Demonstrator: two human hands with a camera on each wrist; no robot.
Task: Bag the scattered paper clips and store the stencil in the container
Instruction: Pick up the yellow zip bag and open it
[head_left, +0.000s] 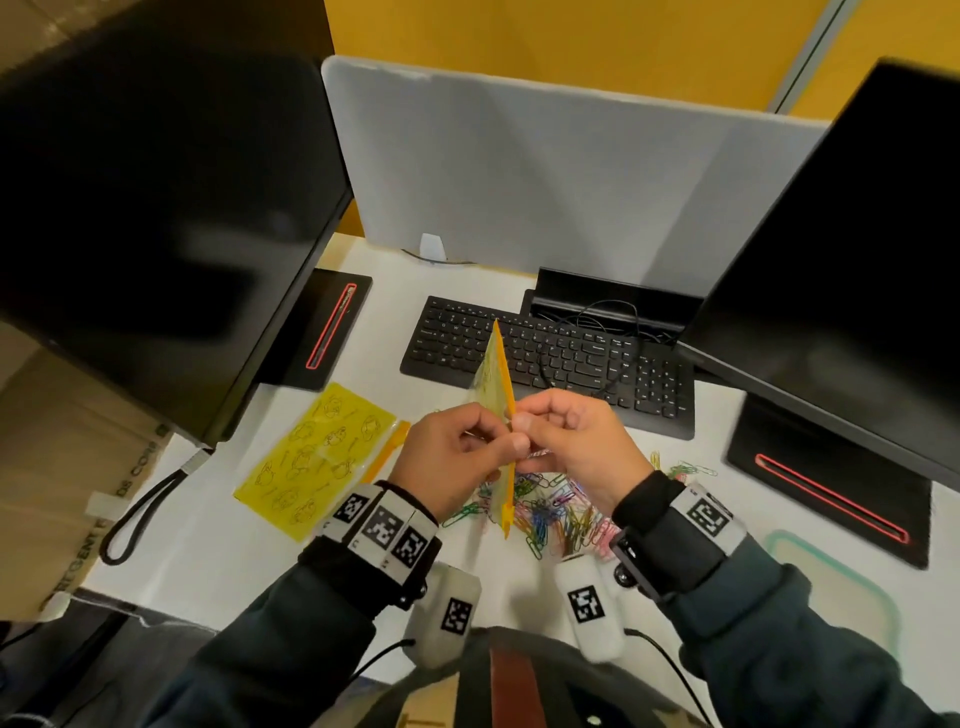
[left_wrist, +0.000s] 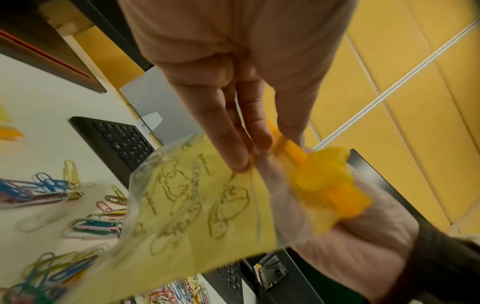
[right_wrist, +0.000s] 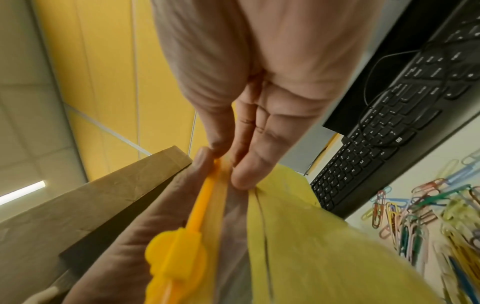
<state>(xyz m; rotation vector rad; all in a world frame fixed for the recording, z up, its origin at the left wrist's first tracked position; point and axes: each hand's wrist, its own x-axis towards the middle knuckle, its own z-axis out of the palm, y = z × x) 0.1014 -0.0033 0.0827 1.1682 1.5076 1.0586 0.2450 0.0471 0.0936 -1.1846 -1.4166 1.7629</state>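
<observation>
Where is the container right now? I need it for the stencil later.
In the head view, the green-rimmed container sits on the desk at the near right, beside the right forearm and in front of the right monitor's base.

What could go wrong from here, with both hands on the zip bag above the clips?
1. The left hand and right hand pinch the zip bag only at its orange zip edge; a slip may drop it onto the paper clips and scatter them.
2. The clips lie loose beside the keyboard and its cable; scooping may push some underneath.
3. The stencil lies flat near the left wrist and may get brushed away.
</observation>
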